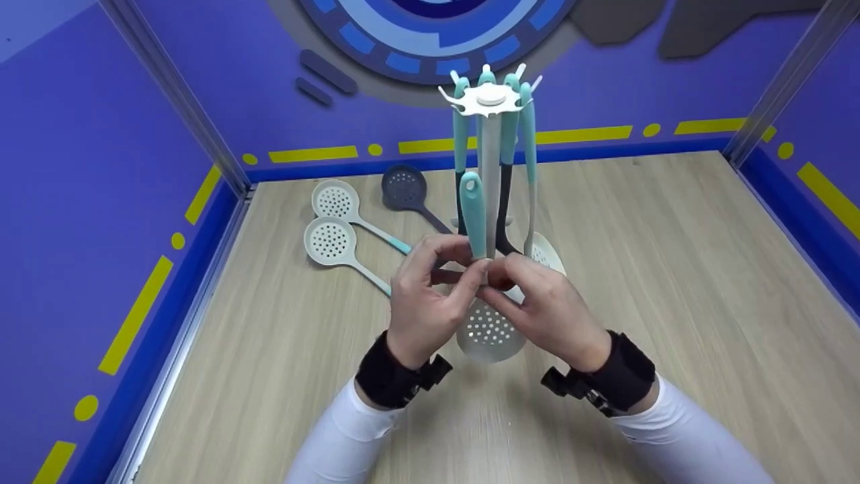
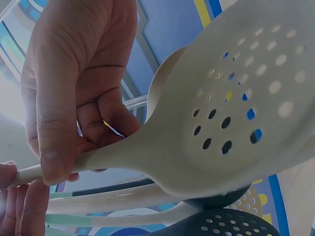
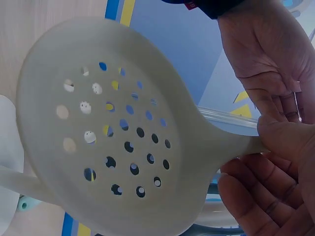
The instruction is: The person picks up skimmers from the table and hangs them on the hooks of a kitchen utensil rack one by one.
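Purple-blue panels with yellow dashes enclosed a wood-grain worktop. From the head camera, a pale utensil rack stood beyond the hands, and several teal-handled tools hung from its hooked top. Just on the near side of its pole, a perforated skimmer was held with its long axis roughly upright: handle up, its end appearing lower than the hooks, bowl down and toward the worktop's near edge. Left hand and right hand met on its stem. Two white skimmers and a dark skimmer lay toward the worktop's far left corner.

In the left wrist view, thumbs and fingers pinched the pale stem, leaving little gap; the right hand gripped nearer the bowl, the left higher, toward the handle. Hanging tools showed behind, along the lower edge.

In the right wrist view, the broad holed bowl stretched away from the right hand's thumb and fingers, with the left hand just above on the stem.
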Motion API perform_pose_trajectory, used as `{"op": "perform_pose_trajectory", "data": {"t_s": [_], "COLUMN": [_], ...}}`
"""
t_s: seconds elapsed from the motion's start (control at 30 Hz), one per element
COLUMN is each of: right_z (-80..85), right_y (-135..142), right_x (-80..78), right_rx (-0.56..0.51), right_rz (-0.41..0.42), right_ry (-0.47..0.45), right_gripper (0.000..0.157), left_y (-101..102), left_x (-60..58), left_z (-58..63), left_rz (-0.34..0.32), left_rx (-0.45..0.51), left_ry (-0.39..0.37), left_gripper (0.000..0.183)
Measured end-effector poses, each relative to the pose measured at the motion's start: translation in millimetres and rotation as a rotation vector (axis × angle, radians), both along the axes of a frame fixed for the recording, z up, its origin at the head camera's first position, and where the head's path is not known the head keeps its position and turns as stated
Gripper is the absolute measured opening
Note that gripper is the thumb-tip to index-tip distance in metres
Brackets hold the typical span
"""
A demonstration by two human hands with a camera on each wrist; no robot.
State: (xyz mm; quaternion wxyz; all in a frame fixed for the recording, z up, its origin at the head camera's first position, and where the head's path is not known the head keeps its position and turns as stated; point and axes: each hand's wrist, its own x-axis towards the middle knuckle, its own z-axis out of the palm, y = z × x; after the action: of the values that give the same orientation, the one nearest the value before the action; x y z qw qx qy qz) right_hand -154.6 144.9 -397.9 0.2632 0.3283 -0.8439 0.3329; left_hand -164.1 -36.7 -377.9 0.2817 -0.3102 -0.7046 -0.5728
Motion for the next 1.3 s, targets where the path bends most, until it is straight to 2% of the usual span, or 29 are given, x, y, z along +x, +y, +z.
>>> {"op": "perform_pose_trajectory", "data": {"t_s": [0.2,0.53,1.3], "right_z": [-0.5,-0.8,2.3], "right_y": [-0.7,-1.6,-0.7], "right_x": [0.2,0.5,0.8], "right_rx": [0.013,0.016,0.01], "right_rz": [0.0,0.008,0.013], "right_ry": [-0.025,0.003,0.031], "right_gripper": [0.021,0.017,0.016], "left_y": [-0.2,-1.0,-2.4], "left_x": [-0.4,-0.6,0.6], "left_z": [-0.3,-1.4,0.2], "left_rz": [0.001,0.016,0.003], "left_rx": [0.019,-0.005,-0.025], "left_ry": [-0.005,-0.002,0.027], "left_gripper": [0.026,0.026,0.025]}}
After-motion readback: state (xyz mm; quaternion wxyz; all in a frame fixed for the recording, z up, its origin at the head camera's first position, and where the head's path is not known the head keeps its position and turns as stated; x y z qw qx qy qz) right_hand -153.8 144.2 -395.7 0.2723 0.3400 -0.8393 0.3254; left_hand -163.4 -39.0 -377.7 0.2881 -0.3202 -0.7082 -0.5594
